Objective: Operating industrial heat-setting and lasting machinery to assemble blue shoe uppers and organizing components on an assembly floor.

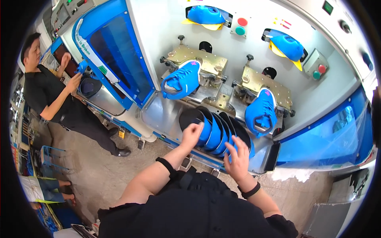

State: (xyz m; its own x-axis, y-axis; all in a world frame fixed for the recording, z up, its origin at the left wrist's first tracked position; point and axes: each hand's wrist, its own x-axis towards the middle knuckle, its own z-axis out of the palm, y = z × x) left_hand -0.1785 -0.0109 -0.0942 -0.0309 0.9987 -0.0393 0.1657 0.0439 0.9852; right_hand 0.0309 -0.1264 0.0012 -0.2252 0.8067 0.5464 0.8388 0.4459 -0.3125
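A row of nested black-and-blue curved pieces [216,135], shaped like caps or visors, lies on the machine's metal ledge in front of me. My left hand [192,134] is over the left end of this row, thumb and fingers pinched together; whatever is between the fingertips is too small to make out. By the right end is my right hand [238,158], open, its fingers spread beside the pieces. Beyond the row, one blue shoe upper [181,81] is mounted on the left metal clamp fixture [198,57]. A second blue shoe upper [261,112] sits on the right fixture [266,84].
Blue-and-yellow cap-shaped pieces [204,16] sit in wall openings above the fixtures. Red and green buttons [240,25] are on the back wall. Blue-framed doors [115,51] flank the bay. At left, a person in black [51,87] handles something blue at another machine.
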